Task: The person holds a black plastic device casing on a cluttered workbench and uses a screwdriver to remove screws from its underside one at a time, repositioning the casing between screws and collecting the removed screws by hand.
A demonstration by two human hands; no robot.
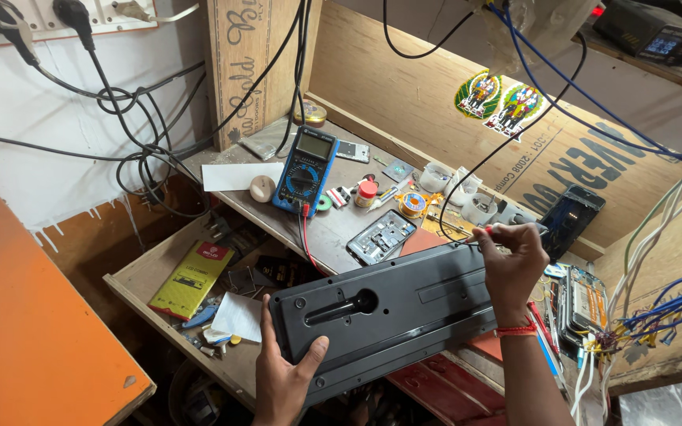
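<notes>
A long black plastic panel (pixel 404 304), its underside up with a slot and round hole, lies across the workbench edge. My left hand (pixel 284 375) grips its near left end, thumb on top. My right hand (pixel 511 264) rests at the panel's far right end, fingers pinched on a thin black cable (pixel 467 177) that rises toward the back wall.
A blue multimeter (pixel 305 170) with red lead stands on the bench, beside an opened phone (pixel 381 237), solder spool, small jars and a dark phone (pixel 570 217). An open drawer (pixel 199 288) holds a yellow box and papers. Wires (pixel 657 308) hang at right; an orange surface (pixel 25 331) lies left.
</notes>
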